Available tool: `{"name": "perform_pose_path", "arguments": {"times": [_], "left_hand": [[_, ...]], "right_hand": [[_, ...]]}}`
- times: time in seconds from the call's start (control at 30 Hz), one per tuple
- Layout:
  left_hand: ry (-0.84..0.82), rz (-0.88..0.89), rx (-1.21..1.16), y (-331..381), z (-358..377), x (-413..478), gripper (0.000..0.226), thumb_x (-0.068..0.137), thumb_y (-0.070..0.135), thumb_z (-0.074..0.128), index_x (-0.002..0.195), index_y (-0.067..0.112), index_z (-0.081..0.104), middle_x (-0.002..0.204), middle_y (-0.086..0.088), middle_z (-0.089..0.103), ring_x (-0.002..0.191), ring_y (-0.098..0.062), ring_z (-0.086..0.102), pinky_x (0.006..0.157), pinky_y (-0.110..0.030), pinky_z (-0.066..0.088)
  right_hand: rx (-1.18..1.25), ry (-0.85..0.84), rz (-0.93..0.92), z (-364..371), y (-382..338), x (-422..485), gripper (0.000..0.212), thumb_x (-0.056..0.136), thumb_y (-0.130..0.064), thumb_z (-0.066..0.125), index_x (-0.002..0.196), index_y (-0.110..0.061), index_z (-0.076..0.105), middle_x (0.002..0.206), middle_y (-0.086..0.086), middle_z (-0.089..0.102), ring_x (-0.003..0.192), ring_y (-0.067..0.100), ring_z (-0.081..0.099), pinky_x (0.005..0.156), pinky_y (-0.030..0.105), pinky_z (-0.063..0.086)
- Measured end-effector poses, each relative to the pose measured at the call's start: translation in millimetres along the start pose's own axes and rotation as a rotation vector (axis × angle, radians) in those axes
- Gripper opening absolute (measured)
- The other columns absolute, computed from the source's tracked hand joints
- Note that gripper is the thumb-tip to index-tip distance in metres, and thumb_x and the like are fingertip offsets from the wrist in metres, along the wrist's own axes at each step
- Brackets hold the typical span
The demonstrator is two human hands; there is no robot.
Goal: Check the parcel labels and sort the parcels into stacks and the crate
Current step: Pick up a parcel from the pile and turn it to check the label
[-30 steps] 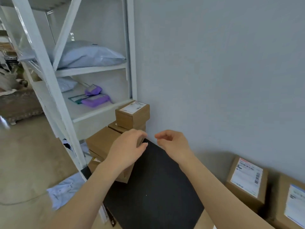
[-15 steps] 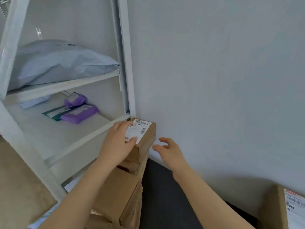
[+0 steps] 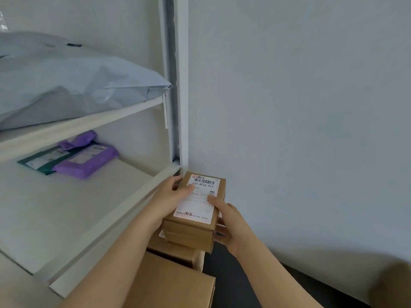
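head view: you had the small cardboard parcel (image 3: 195, 227) between both hands, on top of the stack of cardboard boxes (image 3: 175, 283), just beside the front corner of the white rack (image 3: 124, 210) and close to the pale wall (image 3: 300, 107). whether the parcel rested on the box beneath or was just clear of it could not be told. its label (image 3: 198, 203) faced up, with a barcode at the far end and the print partly legible. your left hand (image 3: 171, 196) gripped the parcel's left side, fingers curled round the far left corner and thumb lying across the label's left edge. your right hand (image 3: 226, 221) gripped the right side, thumb on top at the label's right edge, fingers wrapped down the side and mostly hidden. on the rack's upper shelf lay a grey poly mailer (image 3: 66, 85); on the lower shelf lay purple mailers (image 3: 86, 161) touching a green mailer (image 3: 37, 158). a black surface (image 3: 233, 281) lay to the right of the stack, and a blurred brown box corner (image 3: 393, 283) showed at the lower right edge.
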State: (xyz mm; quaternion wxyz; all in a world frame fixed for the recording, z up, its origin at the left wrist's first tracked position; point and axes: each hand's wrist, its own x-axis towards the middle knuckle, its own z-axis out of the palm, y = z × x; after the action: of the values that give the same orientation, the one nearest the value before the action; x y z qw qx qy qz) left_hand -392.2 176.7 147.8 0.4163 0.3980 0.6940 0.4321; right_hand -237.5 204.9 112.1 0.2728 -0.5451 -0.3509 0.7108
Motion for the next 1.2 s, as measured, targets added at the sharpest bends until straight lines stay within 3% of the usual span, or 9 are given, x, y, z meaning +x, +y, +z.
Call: {"name": "perform_pose_path", "arguments": {"times": [0.1, 0.2, 0.3, 0.43, 0.53, 0.63, 0.73, 0.93, 1.2], "left_hand": [[-0.007, 0.009, 0.021, 2, 5, -1, 0.055, 0.091, 0.035, 0.061, 0.140, 0.023, 0.040, 0.130, 0.001, 0.054, 0.096, -0.014, 0.062, 0.076, -0.027, 0.052], [-0.049, -0.038, -0.074, 3, 12, -3, 0.059, 0.089, 0.034, 0.063, 0.141, 0.022, 0.039, 0.130, -0.003, 0.056, 0.099, -0.019, 0.063, 0.087, -0.038, 0.053], [-0.116, -0.064, -0.114, 7, 27, -8, 0.059, 0.089, 0.036, 0.063, 0.140, 0.022, 0.039, 0.122, -0.002, 0.062, 0.098, -0.019, 0.065, 0.083, -0.034, 0.053], [-0.205, -0.061, -0.100, 14, 67, -22, 0.054, 0.089, 0.036, 0.063, 0.138, 0.025, 0.042, 0.112, 0.001, 0.067, 0.096, -0.018, 0.066, 0.082, -0.037, 0.056], [-0.263, -0.049, -0.097, 14, 102, -34, 0.056, 0.090, 0.034, 0.062, 0.139, 0.025, 0.038, 0.120, 0.000, 0.064, 0.100, -0.019, 0.065, 0.086, -0.041, 0.055], [-0.289, -0.035, -0.096, 9, 141, -51, 0.055, 0.091, 0.031, 0.061, 0.139, 0.023, 0.036, 0.122, 0.004, 0.060, 0.098, -0.016, 0.065, 0.079, -0.033, 0.057], [-0.309, -0.040, -0.086, -10, 178, -68, 0.056, 0.091, 0.030, 0.061, 0.139, 0.022, 0.034, 0.128, 0.002, 0.057, 0.100, -0.015, 0.062, 0.074, -0.026, 0.055], [-0.331, -0.109, -0.062, -67, 217, -88, 0.058, 0.090, 0.029, 0.063, 0.140, 0.023, 0.034, 0.130, 0.002, 0.055, 0.099, -0.012, 0.061, 0.081, -0.028, 0.055], [-0.351, -0.158, 0.098, -127, 239, -106, 0.073, 0.090, 0.034, 0.062, 0.149, 0.027, 0.019, 0.143, 0.003, 0.045, 0.114, -0.013, 0.057, 0.075, -0.020, 0.052]], "right_hand": [[0.033, 0.019, -0.022, -7, 0, -1, 0.082, 0.074, -0.042, 0.076, 0.142, -0.023, 0.036, 0.112, 0.007, 0.066, 0.098, 0.024, 0.064, 0.070, 0.034, 0.055], [0.036, 0.028, -0.072, -22, -1, -9, 0.070, 0.077, -0.041, 0.072, 0.138, -0.023, 0.043, 0.107, 0.005, 0.069, 0.095, 0.022, 0.066, 0.064, 0.030, 0.053], [0.050, 0.043, -0.129, -44, -2, -16, 0.053, 0.082, -0.038, 0.068, 0.130, -0.022, 0.050, 0.106, 0.005, 0.069, 0.095, 0.022, 0.066, 0.065, 0.030, 0.051], [0.078, 0.098, -0.171, -83, 4, -30, 0.049, 0.084, -0.037, 0.067, 0.128, -0.023, 0.052, 0.107, 0.004, 0.070, 0.099, 0.023, 0.065, 0.067, 0.031, 0.048], [0.115, 0.143, -0.194, -111, 14, -40, 0.043, 0.085, -0.035, 0.066, 0.125, -0.023, 0.055, 0.107, 0.003, 0.070, 0.100, 0.025, 0.066, 0.075, 0.036, 0.053], [0.184, 0.162, -0.196, -137, 32, -51, 0.036, 0.087, -0.030, 0.064, 0.122, -0.022, 0.059, 0.106, 0.005, 0.072, 0.097, 0.027, 0.069, 0.082, 0.040, 0.056], [0.232, 0.210, -0.173, -161, 56, -63, 0.029, 0.089, -0.027, 0.061, 0.117, -0.021, 0.062, 0.102, 0.006, 0.073, 0.093, 0.027, 0.070, 0.076, 0.038, 0.057], [0.192, 0.310, -0.111, -186, 113, -69, 0.031, 0.091, -0.027, 0.061, 0.122, -0.026, 0.057, 0.103, 0.003, 0.071, 0.092, 0.023, 0.070, 0.078, 0.039, 0.058], [0.067, 0.348, -0.003, -199, 167, -66, 0.028, 0.094, -0.029, 0.056, 0.121, -0.031, 0.049, 0.099, -0.006, 0.066, 0.086, 0.015, 0.068, 0.062, 0.026, 0.055]]}}
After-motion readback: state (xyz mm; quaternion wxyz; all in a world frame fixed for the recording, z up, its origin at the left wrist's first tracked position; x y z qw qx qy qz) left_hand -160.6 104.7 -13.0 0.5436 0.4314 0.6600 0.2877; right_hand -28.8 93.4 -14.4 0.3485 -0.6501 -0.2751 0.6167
